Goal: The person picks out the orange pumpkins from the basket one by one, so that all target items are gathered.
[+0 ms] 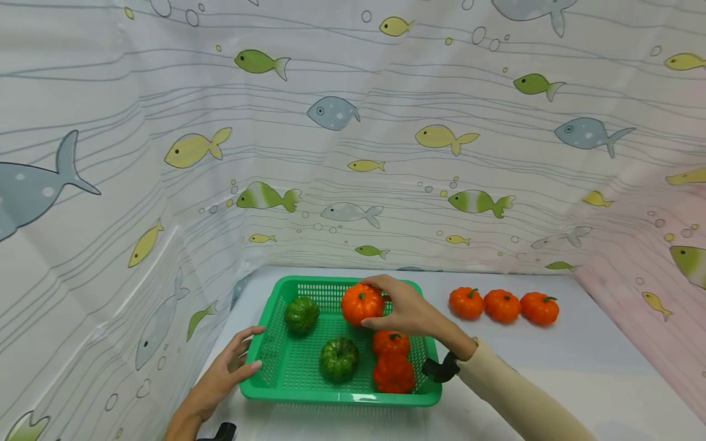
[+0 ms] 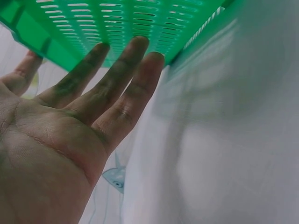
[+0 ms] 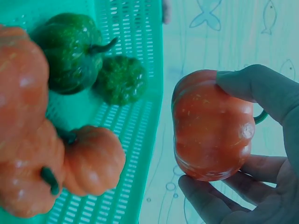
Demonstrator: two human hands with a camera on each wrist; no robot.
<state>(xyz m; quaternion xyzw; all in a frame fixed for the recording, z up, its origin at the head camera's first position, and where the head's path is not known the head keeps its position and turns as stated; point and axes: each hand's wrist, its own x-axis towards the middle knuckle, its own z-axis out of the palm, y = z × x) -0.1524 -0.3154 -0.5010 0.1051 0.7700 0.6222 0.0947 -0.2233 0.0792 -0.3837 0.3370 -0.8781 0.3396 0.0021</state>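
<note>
My right hand [image 1: 407, 311] grips a small orange pumpkin [image 1: 362, 300] between thumb and fingers, over the back part of a green plastic basket [image 1: 298, 397]. In the right wrist view, the held pumpkin [image 3: 212, 126] has its green stem turned toward the palm. At the basket's left side is my left hand [image 1: 223, 372], fingers spread and fairly straight. From the left wrist view, its fingertips [image 2: 140, 44] lie right at the slotted wall. Inside the basket are two green pumpkins, one at the back left [image 1: 301, 315] and one near the middle [image 1: 339, 360], plus orange pumpkins [image 1: 394, 372] along the right.
Three more orange pumpkins [image 1: 502, 306] stand in a row on the white table [image 1: 529, 361], to the right of the basket. A curtain [image 1: 353, 184] printed with fish hangs behind the table and along both sides.
</note>
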